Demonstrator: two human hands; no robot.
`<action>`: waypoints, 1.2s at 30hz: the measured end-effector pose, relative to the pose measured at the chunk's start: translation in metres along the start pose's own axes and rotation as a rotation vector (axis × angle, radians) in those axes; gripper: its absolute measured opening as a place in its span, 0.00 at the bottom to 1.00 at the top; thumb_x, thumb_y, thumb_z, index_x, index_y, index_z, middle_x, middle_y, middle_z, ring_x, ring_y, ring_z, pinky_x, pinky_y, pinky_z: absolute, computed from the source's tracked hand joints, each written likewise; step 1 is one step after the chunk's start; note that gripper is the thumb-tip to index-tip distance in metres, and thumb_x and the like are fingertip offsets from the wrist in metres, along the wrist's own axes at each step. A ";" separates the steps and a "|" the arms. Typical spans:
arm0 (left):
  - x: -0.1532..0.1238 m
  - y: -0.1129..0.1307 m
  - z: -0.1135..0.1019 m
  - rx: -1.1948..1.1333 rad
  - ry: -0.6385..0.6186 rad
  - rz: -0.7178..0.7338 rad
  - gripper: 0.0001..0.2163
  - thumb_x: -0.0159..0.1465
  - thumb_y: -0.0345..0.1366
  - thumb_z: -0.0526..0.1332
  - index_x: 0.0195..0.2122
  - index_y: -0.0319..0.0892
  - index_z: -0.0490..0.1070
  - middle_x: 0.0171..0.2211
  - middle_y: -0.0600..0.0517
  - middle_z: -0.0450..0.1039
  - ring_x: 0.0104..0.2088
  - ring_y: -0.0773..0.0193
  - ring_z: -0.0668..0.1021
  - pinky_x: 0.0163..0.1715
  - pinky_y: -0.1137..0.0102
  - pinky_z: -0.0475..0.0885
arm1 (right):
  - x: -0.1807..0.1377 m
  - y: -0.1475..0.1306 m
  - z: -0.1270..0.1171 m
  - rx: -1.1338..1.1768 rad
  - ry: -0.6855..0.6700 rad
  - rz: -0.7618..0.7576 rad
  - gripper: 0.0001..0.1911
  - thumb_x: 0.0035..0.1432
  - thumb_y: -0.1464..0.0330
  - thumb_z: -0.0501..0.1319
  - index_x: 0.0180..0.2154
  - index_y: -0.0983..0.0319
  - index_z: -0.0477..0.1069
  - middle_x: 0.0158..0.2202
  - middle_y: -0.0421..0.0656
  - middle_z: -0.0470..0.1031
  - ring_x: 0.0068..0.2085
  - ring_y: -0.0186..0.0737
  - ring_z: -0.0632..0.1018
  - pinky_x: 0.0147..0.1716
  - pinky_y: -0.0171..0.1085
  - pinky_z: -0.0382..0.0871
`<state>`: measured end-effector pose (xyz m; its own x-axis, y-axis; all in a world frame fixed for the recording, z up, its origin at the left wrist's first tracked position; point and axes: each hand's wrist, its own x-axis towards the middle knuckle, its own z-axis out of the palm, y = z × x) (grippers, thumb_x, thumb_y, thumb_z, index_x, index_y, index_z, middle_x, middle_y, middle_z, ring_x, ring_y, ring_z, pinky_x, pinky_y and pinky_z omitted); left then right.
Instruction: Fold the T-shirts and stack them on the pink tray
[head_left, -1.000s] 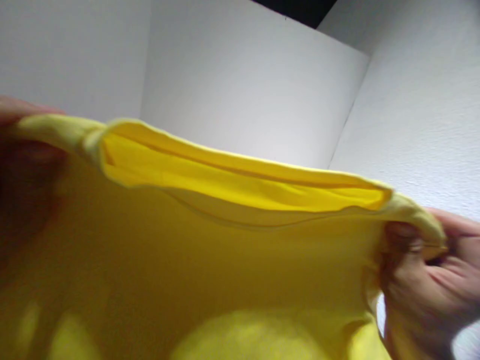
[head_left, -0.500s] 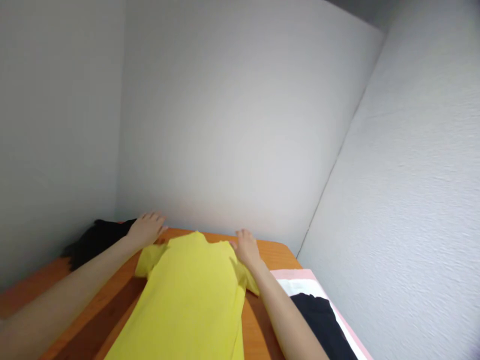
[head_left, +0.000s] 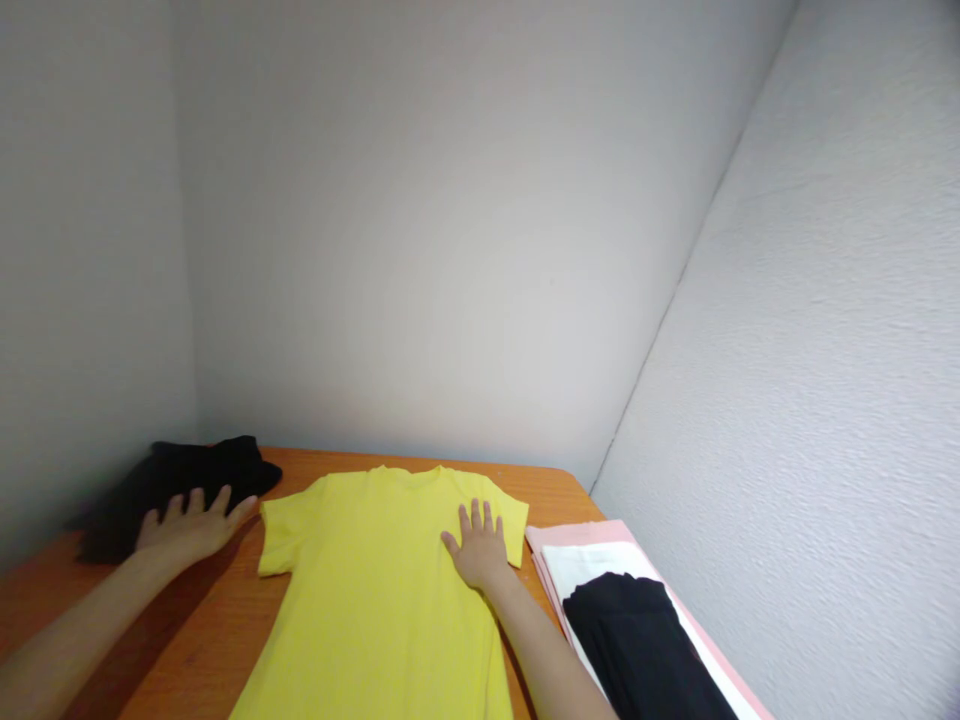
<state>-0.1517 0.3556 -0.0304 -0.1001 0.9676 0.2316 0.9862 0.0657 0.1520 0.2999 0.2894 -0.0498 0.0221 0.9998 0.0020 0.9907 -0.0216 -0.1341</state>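
Observation:
A yellow T-shirt [head_left: 375, 590] lies spread out on the wooden table [head_left: 202, 640], its collar toward the far edge and both short sleeves out to the sides. My right hand [head_left: 478, 548] rests flat on the shirt near the right sleeve, fingers spread. To the left of the shirt, my left hand [head_left: 191, 530] is open with its fingers apart, just off the left sleeve and in front of a crumpled black cloth [head_left: 202, 470]. Neither hand grips anything. The shirt's lower end runs out of view.
On the right, a stack of folded cloths lies along the table's side: a pink one [head_left: 581, 535] below, a white one [head_left: 592, 562] over it and a black one [head_left: 637, 640] on top. Grey walls [head_left: 390, 250] stand close behind the table and to both sides.
My left hand has moved left, away from the left sleeve. My right hand has come nearer and now lies flat on the shirt. The sleeves and shoulders look flatter and more spread.

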 end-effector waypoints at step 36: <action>-0.180 0.166 0.006 -0.058 -0.257 0.424 0.34 0.65 0.53 0.44 0.67 0.38 0.52 0.70 0.44 0.44 0.70 0.47 0.49 0.66 0.45 0.44 | -0.249 -0.055 -0.031 0.255 -0.016 -0.177 0.10 0.60 0.57 0.58 0.36 0.55 0.69 0.27 0.40 0.76 0.28 0.44 0.76 0.25 0.35 0.60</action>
<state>0.0314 0.1936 -0.0530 0.3512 0.9354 0.0417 0.9233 -0.3534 0.1501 0.2439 0.0411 -0.0119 -0.1522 0.9878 0.0320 0.9133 0.1530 -0.3776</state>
